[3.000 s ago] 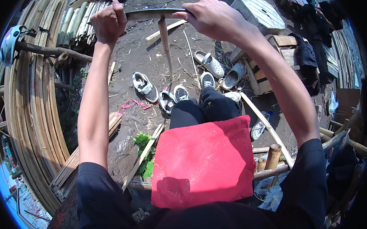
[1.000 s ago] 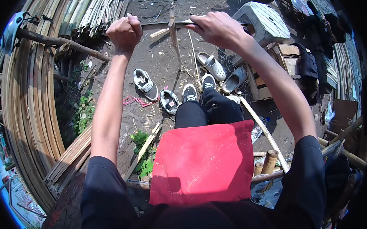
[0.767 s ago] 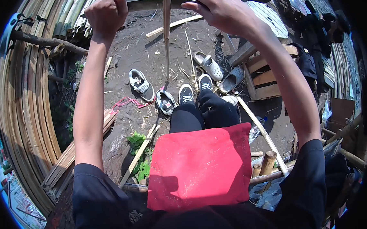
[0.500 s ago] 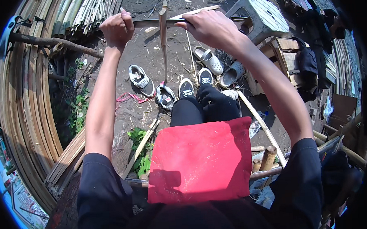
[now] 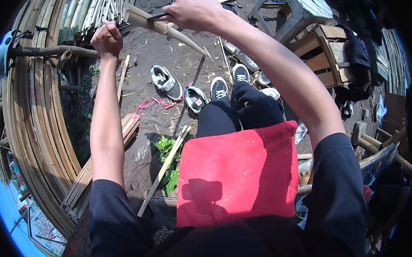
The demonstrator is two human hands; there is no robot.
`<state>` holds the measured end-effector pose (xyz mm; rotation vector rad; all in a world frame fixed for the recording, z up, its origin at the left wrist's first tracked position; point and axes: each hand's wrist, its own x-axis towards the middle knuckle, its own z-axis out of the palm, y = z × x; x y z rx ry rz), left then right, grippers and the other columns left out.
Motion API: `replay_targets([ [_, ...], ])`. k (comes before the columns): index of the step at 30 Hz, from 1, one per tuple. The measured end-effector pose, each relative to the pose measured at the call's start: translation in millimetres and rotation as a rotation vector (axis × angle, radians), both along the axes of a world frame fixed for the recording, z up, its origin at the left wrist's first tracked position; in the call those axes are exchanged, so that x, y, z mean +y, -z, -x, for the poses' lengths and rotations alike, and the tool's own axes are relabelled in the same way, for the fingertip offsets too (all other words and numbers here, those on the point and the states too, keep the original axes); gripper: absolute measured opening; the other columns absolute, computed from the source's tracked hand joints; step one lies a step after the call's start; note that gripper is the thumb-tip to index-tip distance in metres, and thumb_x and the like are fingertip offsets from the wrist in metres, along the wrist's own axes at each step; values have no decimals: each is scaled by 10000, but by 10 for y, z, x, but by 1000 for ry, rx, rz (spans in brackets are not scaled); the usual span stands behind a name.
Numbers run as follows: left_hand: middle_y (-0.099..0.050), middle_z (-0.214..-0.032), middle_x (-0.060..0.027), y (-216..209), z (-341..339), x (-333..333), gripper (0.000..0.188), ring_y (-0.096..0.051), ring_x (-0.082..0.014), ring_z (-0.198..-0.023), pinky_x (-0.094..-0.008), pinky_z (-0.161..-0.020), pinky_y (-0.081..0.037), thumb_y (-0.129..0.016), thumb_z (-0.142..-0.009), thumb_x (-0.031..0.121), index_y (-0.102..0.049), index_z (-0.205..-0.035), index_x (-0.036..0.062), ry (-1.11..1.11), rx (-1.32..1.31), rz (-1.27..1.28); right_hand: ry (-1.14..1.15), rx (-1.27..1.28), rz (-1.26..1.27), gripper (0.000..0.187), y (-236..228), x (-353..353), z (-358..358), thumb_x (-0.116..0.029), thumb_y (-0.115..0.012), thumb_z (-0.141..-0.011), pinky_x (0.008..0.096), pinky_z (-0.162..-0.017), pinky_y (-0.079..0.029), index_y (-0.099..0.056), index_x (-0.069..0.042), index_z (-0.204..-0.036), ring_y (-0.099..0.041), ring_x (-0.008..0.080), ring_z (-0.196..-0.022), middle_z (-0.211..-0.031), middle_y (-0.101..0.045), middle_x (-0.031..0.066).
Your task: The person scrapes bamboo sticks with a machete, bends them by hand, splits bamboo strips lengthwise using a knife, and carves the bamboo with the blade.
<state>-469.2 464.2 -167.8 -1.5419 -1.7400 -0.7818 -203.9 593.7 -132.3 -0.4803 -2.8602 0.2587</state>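
Note:
Stretched between my two hands is a long, dark knife [image 5: 157, 17]. My right hand [image 5: 194, 12] is closed round its dark handle end. My left hand [image 5: 107, 41] makes a fist at the other end, which it hides. A split bamboo pole [image 5: 174, 34] leans across the blade's middle, its top tilted up toward the left and its lower end near the ground. How deep the blade sits in the bamboo cannot be made out. Over my lap lies a red cloth pad [image 5: 237, 168].
Long bamboo strips [image 5: 40, 117] are stacked at the left beside a horizontal pole [image 5: 55, 51]. Loose shoes [image 5: 166, 82] lie ahead near my feet. A white plastic stool [image 5: 297, 9] and a wooden crate [image 5: 334, 54] stand at the right. A cut strip [image 5: 165, 169] leans by green leaves.
The bamboo has gone from nearly upright to a slant, its top swinging left. Both hands have shifted left with the knife, the right one rising and the left one dropping slightly.

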Motion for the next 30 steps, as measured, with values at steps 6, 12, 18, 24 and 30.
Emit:
replay_targets([
  [6,-577,-491,-133,-445,25,107,501,-568,-323,-420,-398,-425,-424,-467,-968,196,-602,-506,57,-6,142,19,12,8,50,356,-635,100,-289,-371,-533,-989,453,-663,-538,-711,-64,-1002,-693,335,-745,-819,-706,178],
  [12,-623,-555,-115,8,-227,56,454,-618,-309,-515,-387,-505,-478,-431,-947,191,-690,-581,120,-36,36,-44,-41,8,-83,319,-306,-6,-395,-339,-556,-966,433,-570,-528,-716,-72,-899,-678,318,-638,-737,-691,144],
  [18,-654,-574,-123,-273,317,172,405,-618,-309,-471,-370,-475,-495,-481,-939,161,-725,-623,96,-123,195,3,5,81,83,393,-452,174,-68,-367,-518,-987,470,-634,-539,-719,-54,-860,-693,360,-702,-780,-693,192],
  [24,-652,-551,-116,-461,-121,351,506,-633,-324,-486,-384,-494,-501,-396,-984,220,-731,-624,101,-217,121,-22,7,63,164,382,-577,192,-450,-367,-463,-1039,450,-652,-512,-697,-66,-1020,-665,347,-720,-838,-693,194],
  [30,-581,-509,-153,-110,58,650,498,-586,-333,-451,-423,-465,-463,-468,-937,265,-552,-483,79,-3,97,164,49,61,64,362,-171,497,-288,-366,-510,-998,498,-684,-523,-715,-70,-956,-673,394,-754,-822,-693,194],
])
